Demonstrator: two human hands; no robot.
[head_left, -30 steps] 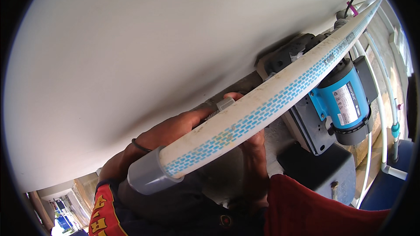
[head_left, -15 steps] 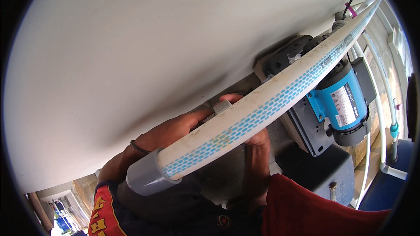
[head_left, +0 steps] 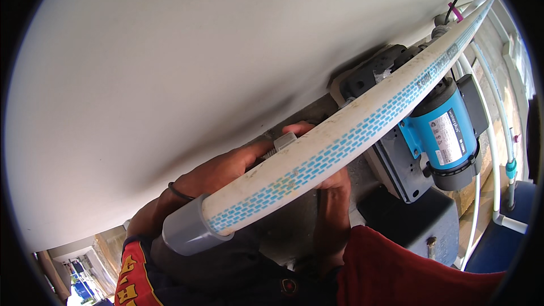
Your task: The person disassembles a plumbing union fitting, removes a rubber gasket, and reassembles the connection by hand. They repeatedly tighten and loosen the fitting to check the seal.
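Note:
A white pipe [head_left: 317,156] with rows of blue dashes slants across my view, in front of both hands. Its near end sits in a grey socket [head_left: 195,229], beside my left wrist. My left hand [head_left: 241,164], a dark band at its wrist, reaches behind the pipe with curled fingers against a small pale-grey fitting with a ribbed, thread-like part [head_left: 284,141]. Fingertips show past this fitting; whose they are I cannot tell. Below the pipe, my right hand [head_left: 335,179] is bent inward; the pipe hides most of its fingers.
A blue electric pump [head_left: 445,130] stands on a black base to the right, partly behind the pipe. Below it is a dark box [head_left: 419,224]. A large white wall [head_left: 141,79] fills the upper left. Thin white pipes [head_left: 493,153] run along the far right.
The pipe's near end and its grey socket have shifted very slightly left and down. Both hands stay almost where they were.

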